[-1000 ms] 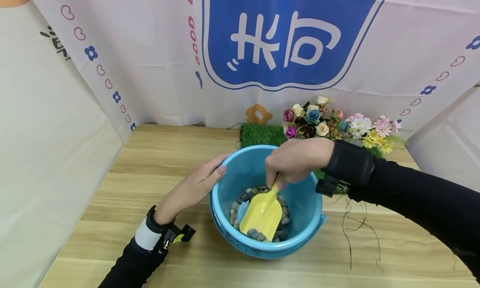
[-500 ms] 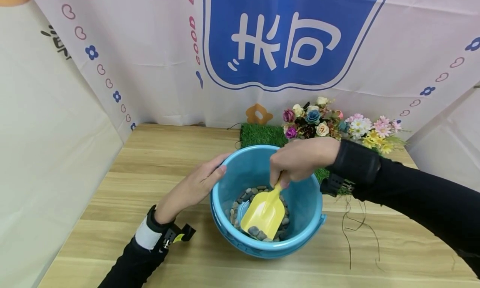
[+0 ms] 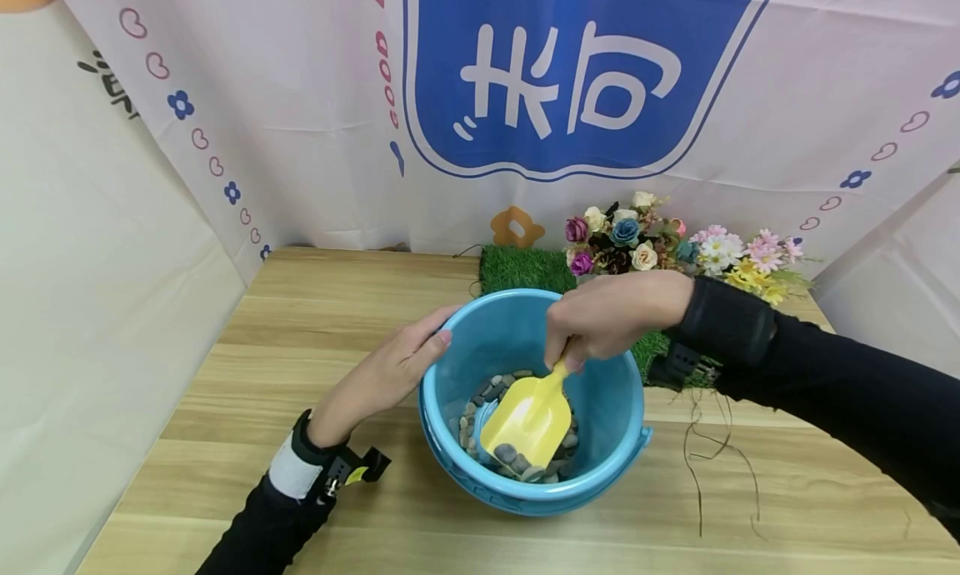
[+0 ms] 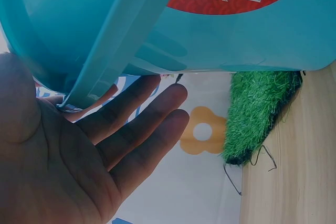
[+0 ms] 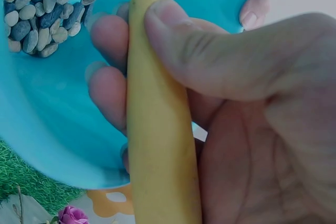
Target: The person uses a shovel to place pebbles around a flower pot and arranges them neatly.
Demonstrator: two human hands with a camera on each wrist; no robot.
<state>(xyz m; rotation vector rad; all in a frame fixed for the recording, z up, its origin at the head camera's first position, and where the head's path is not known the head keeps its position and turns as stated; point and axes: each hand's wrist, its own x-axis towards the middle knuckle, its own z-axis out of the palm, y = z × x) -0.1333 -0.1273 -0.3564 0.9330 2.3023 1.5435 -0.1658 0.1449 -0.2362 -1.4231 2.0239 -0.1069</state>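
Note:
A blue plastic bucket (image 3: 600, 425) stands on the wooden table, with grey pebbles (image 3: 567, 442) in a ring on its bottom. My right hand (image 3: 611, 312) grips the handle of a yellow toy shovel (image 3: 531, 417) inside it. Several pebbles lie at the shovel's lower edge. In the right wrist view, thumb and fingers wrap round the thick yellow handle (image 5: 163, 129). My left hand (image 3: 390, 367) rests against the bucket's left rim, its thumb over the edge. Its fingers stretch loosely along the outside in the left wrist view, below the rim (image 4: 113, 40).
Behind the bucket lies a mat of artificial grass (image 3: 525, 268). Artificial roses (image 3: 626, 237) and daisies (image 3: 723, 254) stand on the right. Thin loose strings (image 3: 701, 458) lie on the wooden tabletop (image 3: 345, 308). A printed cloth (image 3: 322, 167) hangs at the back.
My right hand has moved slightly to the right with the shovel, and more pebbles show on its blade. The left hand and the bucket have stayed put.

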